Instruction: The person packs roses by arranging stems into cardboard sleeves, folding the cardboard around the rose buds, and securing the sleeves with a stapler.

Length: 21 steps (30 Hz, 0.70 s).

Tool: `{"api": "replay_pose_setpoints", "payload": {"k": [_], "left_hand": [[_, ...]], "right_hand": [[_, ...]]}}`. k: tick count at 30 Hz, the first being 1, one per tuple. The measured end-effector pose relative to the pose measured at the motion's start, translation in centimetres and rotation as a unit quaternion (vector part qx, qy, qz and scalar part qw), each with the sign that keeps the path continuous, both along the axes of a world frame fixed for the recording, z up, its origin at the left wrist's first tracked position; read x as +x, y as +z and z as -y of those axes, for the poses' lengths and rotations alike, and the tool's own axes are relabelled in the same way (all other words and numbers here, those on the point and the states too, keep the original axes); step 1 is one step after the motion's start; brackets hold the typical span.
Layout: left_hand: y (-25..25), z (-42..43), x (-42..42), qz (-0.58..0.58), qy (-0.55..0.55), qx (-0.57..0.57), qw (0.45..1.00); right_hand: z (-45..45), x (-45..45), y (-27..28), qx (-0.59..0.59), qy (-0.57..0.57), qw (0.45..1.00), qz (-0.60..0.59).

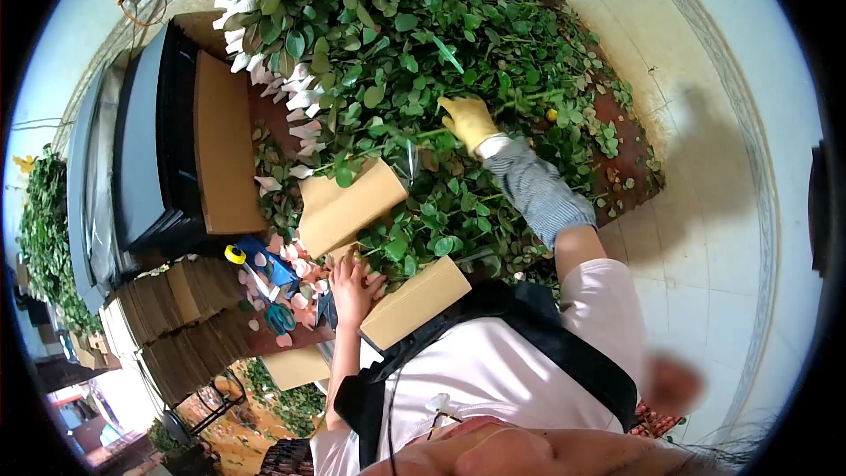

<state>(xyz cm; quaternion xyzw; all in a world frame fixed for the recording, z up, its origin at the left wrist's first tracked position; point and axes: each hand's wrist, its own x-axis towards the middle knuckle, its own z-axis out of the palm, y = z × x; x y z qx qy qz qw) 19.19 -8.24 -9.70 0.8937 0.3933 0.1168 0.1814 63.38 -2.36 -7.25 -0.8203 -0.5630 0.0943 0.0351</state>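
Note:
My left hand (351, 289) is bare and lies between two pieces of tan cardboard, an upper sheet (352, 209) and a lower one (417, 303). Its fingers are stretched out and a little apart, beside leaves and fallen petals. My right hand (471, 123), in a yellow glove with a grey sleeve over the forearm, is closed round a green leafy flower stem (429, 136). The stem runs left above the upper cardboard, towards a pale wrapped bud (300, 172). Under and beyond the glove spreads a large heap of leafy stems (388, 44).
White-wrapped buds (304, 106) line the heap's left edge. Left of it stand large dark and brown boards (225, 150) and stacked cardboard (181, 304). Teal-handled scissors (280, 318), a yellow tape roll (234, 254) and loose petals lie near my left hand. A tiled wall (696, 150) bounds the right.

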Motion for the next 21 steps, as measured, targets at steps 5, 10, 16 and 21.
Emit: {"api": "replay_pose_setpoints", "payload": {"k": [5, 10, 16, 21], "left_hand": [[-0.3, -0.3, -0.2, 0.001, -0.002, -0.018, 1.0], [-0.2, -0.1, -0.2, 0.006, 0.001, -0.036, 0.999], [-0.4, 0.0, -0.2, 0.017, 0.011, -0.037, 0.999], [-0.7, -0.2, -0.2, 0.03, 0.003, -0.034, 0.999]], "right_hand": [[-6.6, 1.1, -4.5, -0.013, -0.029, 0.976, 0.213], [-8.5, 1.4, -2.6, -0.051, 0.004, 0.974, 0.221], [-0.9, -3.6, 0.1, 0.135, 0.034, 0.982, 0.126], [2.1, -3.5, -5.2, 0.078, 0.106, 0.991, -0.015]]}}
